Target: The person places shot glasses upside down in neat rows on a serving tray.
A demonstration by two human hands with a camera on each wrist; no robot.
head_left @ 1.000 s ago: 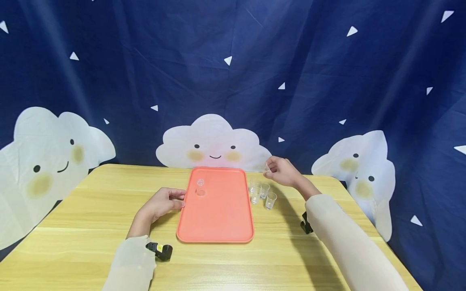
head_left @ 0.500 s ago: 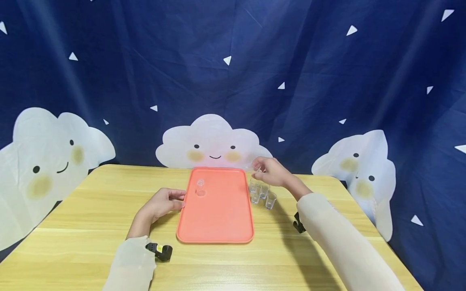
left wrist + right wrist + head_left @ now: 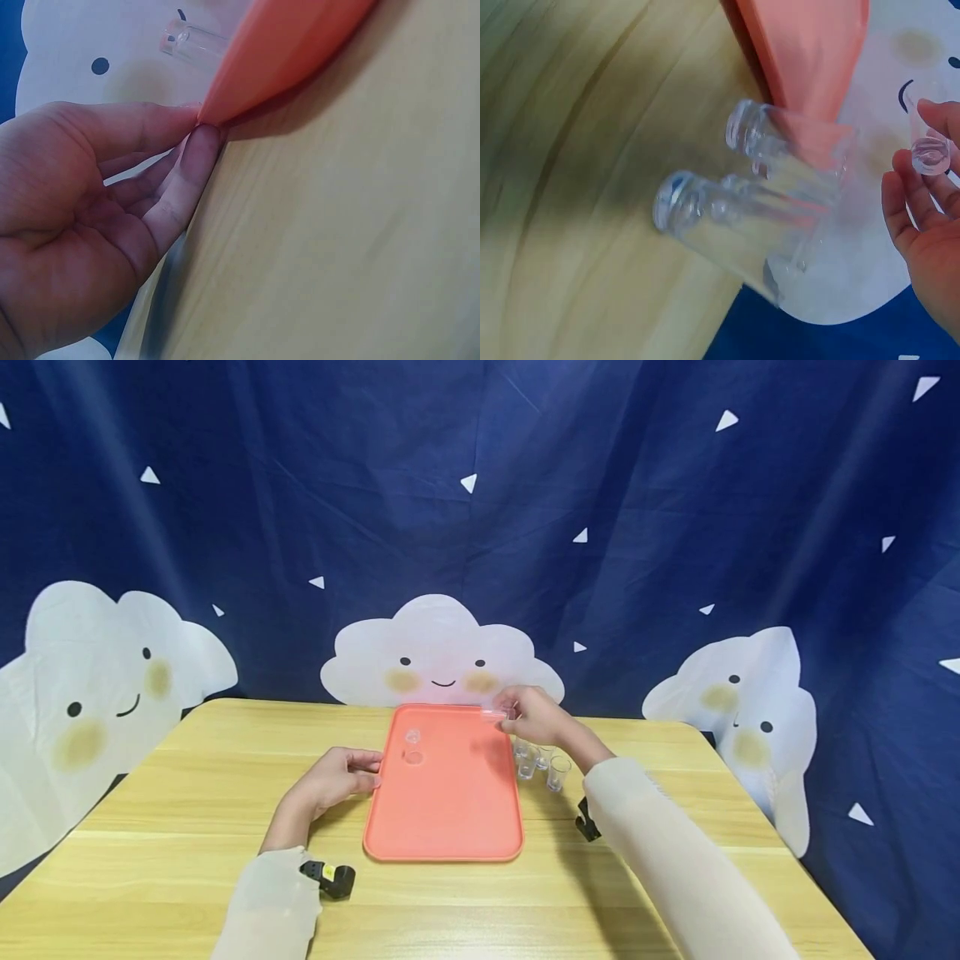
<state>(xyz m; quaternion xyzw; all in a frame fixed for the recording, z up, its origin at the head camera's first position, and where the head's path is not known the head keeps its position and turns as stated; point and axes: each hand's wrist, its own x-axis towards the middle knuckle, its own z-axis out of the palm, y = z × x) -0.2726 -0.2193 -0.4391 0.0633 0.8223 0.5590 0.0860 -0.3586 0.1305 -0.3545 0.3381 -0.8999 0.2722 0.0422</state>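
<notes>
In the head view my left hand (image 3: 336, 781) holds the left rim of a coral-red tray (image 3: 450, 810). The left wrist view shows thumb and fingers (image 3: 169, 126) pinching the tray's edge. My right hand (image 3: 538, 718) grips a small clear shot glass (image 3: 492, 716) above the tray's far right corner. Seen from the right wrist, that glass has its thick base (image 3: 931, 156) between thumb and fingers. Another clear shot glass (image 3: 414, 757) is on the tray, towards its far left part. Several more shot glasses (image 3: 557, 773) stand on the table just right of the tray, partly below my right hand.
The wooden table (image 3: 435, 910) reaches back to a dark blue cloth (image 3: 420, 510) printed with white smiling clouds. A black wrist camera (image 3: 330, 878) is on the left sleeve, and another camera (image 3: 588, 821) is under the right forearm.
My right hand has moved left with its shot glass, from above the group of glasses to over the tray's far right corner. The left hand and tray have stayed in place.
</notes>
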